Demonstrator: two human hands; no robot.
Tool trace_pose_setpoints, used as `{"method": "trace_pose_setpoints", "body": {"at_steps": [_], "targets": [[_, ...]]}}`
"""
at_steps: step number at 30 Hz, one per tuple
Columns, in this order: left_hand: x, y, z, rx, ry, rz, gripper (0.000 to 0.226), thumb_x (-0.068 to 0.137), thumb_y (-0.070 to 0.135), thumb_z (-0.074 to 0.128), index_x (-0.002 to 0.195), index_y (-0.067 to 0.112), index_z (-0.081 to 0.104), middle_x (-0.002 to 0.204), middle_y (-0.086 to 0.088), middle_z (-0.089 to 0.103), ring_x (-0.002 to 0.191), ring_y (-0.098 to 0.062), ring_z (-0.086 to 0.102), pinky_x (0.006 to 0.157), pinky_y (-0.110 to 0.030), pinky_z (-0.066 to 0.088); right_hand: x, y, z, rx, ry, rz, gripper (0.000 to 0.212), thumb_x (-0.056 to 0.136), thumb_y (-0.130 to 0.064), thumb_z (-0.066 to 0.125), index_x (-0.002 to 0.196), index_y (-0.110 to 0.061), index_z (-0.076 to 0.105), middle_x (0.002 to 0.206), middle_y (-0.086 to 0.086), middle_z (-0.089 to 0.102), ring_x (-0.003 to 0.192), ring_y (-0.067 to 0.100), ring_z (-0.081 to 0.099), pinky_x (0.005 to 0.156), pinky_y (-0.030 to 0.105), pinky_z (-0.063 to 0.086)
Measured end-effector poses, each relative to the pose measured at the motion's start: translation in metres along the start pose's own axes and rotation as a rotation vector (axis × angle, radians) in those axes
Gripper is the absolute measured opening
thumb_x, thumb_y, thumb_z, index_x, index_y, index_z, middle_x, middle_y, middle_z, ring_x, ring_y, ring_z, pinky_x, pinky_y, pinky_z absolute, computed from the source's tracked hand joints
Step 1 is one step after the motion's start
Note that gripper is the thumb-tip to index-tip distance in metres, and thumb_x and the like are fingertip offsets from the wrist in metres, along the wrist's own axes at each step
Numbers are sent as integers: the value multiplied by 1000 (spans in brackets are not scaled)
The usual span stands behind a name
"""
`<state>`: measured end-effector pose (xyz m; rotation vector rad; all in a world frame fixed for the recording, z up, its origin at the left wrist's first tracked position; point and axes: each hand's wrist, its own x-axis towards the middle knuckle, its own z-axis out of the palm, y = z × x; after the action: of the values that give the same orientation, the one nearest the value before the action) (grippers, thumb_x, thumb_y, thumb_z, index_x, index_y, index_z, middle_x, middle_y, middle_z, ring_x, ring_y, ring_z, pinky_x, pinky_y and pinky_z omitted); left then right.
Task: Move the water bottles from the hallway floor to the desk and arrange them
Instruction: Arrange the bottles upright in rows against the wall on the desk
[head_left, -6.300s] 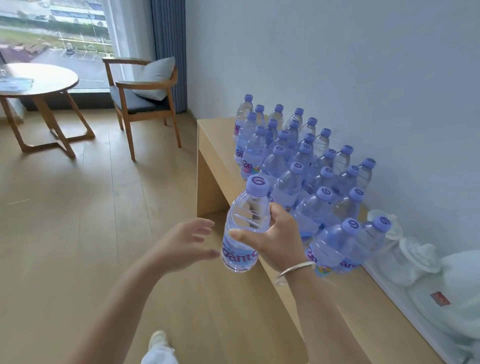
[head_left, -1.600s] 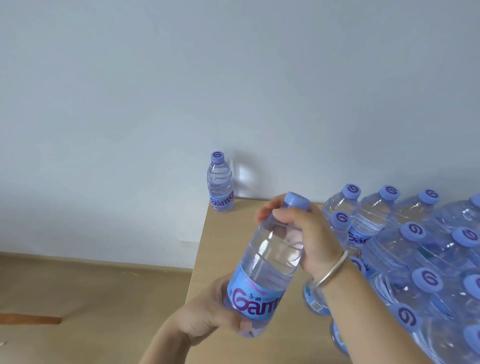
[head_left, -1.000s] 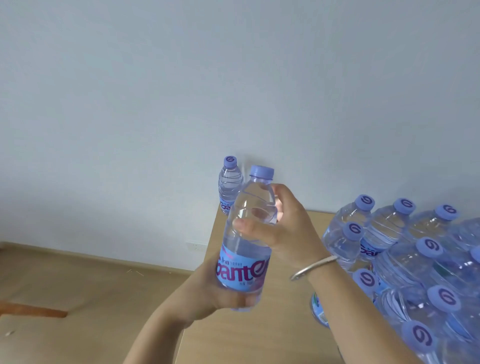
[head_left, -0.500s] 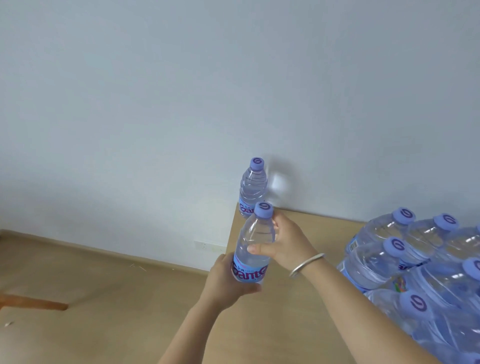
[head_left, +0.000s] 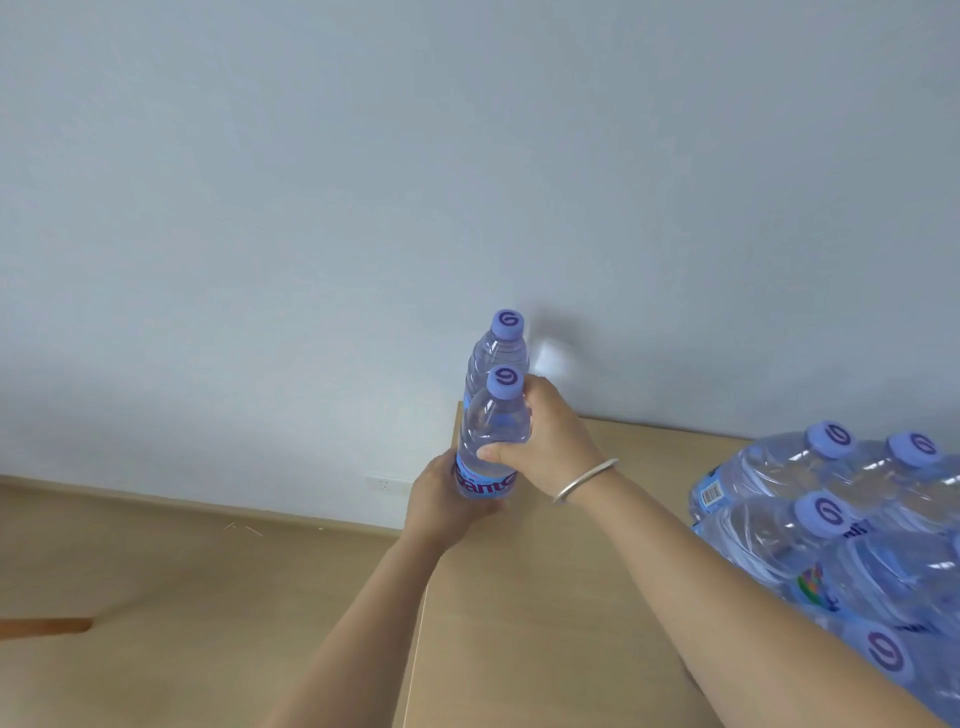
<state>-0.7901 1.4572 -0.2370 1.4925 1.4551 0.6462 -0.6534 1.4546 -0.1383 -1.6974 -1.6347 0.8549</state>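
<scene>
- Head view: your right hand (head_left: 553, 447) is wrapped around the upper body of a clear plastic water bottle with a lilac cap (head_left: 491, 436); your left hand (head_left: 441, 506) cups its base.
- Blue label reads "ante" in purple, rest hidden by fingers; cap shows a swirl logo.
- Held bottle is upright at the far left corner of the light wooden desk (head_left: 545, 597), just in front of a second identical bottle (head_left: 501, 345) by the grey wall (head_left: 467, 156).
- Cluster of same-capped bottles (head_left: 841, 525) on the desk at right; one shows a barcode.
- Silver bangle (head_left: 584, 480) on your right wrist.
</scene>
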Motion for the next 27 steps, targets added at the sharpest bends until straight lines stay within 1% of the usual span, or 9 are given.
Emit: {"method": "trace_pose_setpoints", "body": {"at_steps": [3, 5, 7, 11, 13, 18, 22, 24, 27], "targets": [[13, 2, -1, 6, -9, 12, 48, 53, 23, 89, 86, 34, 56, 77, 20, 62, 70, 10, 57, 55, -6, 41, 10, 3, 1, -81, 4, -30, 59, 67, -21, 79, 118, -17, 48, 115, 0, 52, 105, 17, 54, 90, 30, 46], [17, 1, 0, 12, 2, 31, 47, 51, 22, 90, 79, 36, 55, 73, 19, 63, 68, 13, 57, 53, -4, 39, 11, 5, 3, -125, 3, -48, 62, 66, -24, 80, 118, -16, 48, 111, -3, 47, 103, 16, 52, 89, 29, 45], [18, -3, 3, 20, 9, 43, 46, 50, 24, 90, 80, 35, 56, 74, 16, 64, 69, 11, 58, 54, -5, 40, 8, 8, 4, -122, 23, -66, 65, 64, -24, 81, 119, -16, 47, 110, -4, 42, 104, 15, 49, 89, 28, 43], [18, -6, 4, 2, 17, 46, 47, 50, 23, 89, 80, 39, 56, 73, 19, 65, 70, 11, 59, 55, -5, 41, 7, 9, 4, -114, 23, -62, 68, 65, -24, 80, 123, -17, 47, 117, 2, 45, 110, 19, 49, 94, 35, 44], [18, -6, 5, 8, 21, 36, 47, 51, 23, 88, 79, 40, 55, 72, 21, 64, 69, 14, 57, 54, -4, 40, 6, 8, 4, -109, 21, -57, 67, 66, -24, 80, 124, -17, 46, 117, 2, 45, 110, 20, 49, 94, 36, 44], [12, -5, 7, 50, 22, -23, 43, 56, 37, 85, 82, 45, 52, 73, 27, 62, 69, 17, 55, 52, -6, 39, -1, 6, 7, -94, 49, -72, 66, 69, -21, 78, 126, -14, 45, 118, 5, 45, 112, 23, 48, 95, 35, 42], [10, -3, 8, 35, 22, -38, 48, 59, 34, 84, 94, 43, 53, 78, 26, 62, 75, 11, 56, 58, -7, 38, -3, 3, 9, -93, 66, -69, 66, 70, -19, 77, 127, -11, 44, 119, 8, 45, 113, 23, 47, 95, 29, 40], [10, -3, 6, 42, 13, -41, 48, 60, 32, 84, 95, 41, 53, 77, 27, 61, 75, 8, 57, 59, -8, 38, -3, 2, 10, -90, 85, -66, 67, 71, -19, 78, 128, -12, 44, 121, 8, 45, 114, 22, 46, 95, 28, 39], [11, -1, 0, 64, -8, -36, 45, 62, 29, 84, 91, 40, 53, 75, 27, 59, 71, 11, 54, 54, -6, 37, -4, 1, 12, -111, 109, -65, 68, 71, -21, 78, 129, -12, 43, 121, 9, 45, 114, 23, 46, 94, 28, 39]]}}
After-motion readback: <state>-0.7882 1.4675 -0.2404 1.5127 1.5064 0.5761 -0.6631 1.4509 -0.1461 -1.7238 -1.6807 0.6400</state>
